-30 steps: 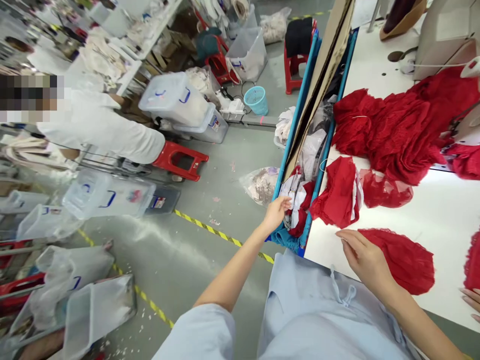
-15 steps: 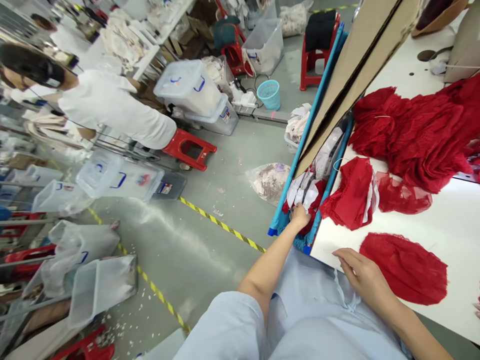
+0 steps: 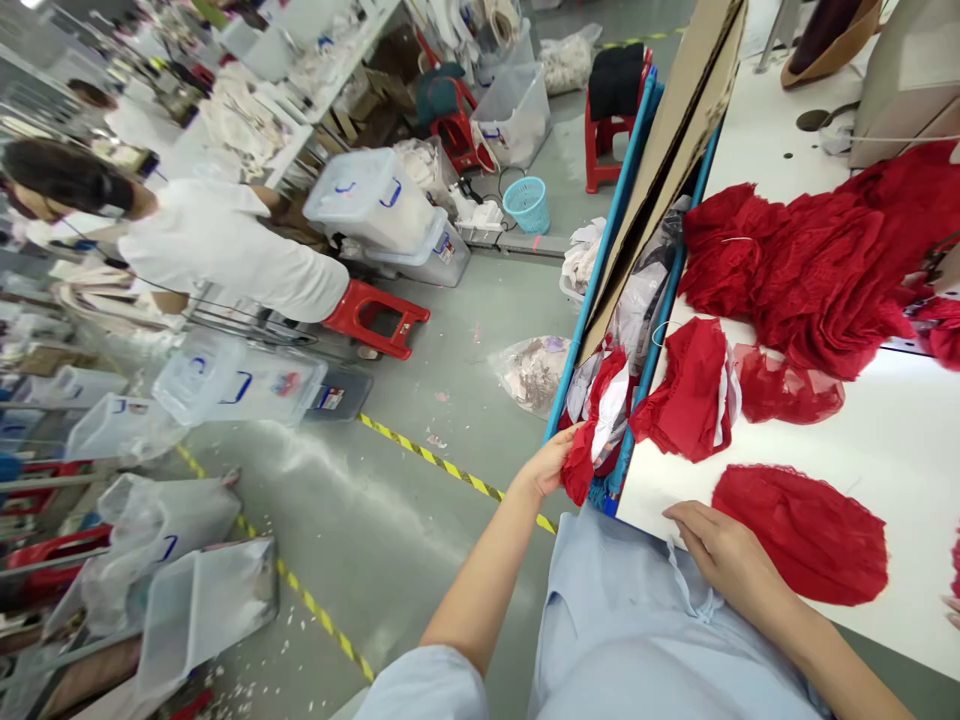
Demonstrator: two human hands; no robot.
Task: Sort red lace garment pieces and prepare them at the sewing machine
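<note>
In the head view, my left hand (image 3: 549, 466) is closed on a red and white fabric piece (image 3: 580, 462). It lifts this piece at the near end of a blue-framed cloth bin (image 3: 561, 400) beside the table; the fingertips are partly hidden behind the red cloth. My right hand (image 3: 724, 548) rests at the table's front edge with its fingers stretched out, holding nothing. Just beyond it, a red lace-edged fabric panel (image 3: 804, 532) lies flat on the white table (image 3: 847, 450). A small stack of red and white pieces (image 3: 684, 392) sits near the bin.
A large heap of red fabric (image 3: 810, 260) covers the table's far part. Cardboard sheets (image 3: 652, 190) stand in the bin. Left of it on the floor lies a bag of scraps (image 3: 532, 375). A co-worker in white (image 3: 225, 245) sits on a red stool (image 3: 382, 320) near plastic boxes.
My left hand has moved back out of the bin, toward me and left, drawing up the red and white fabric piece. My right hand has stayed almost in place.
</note>
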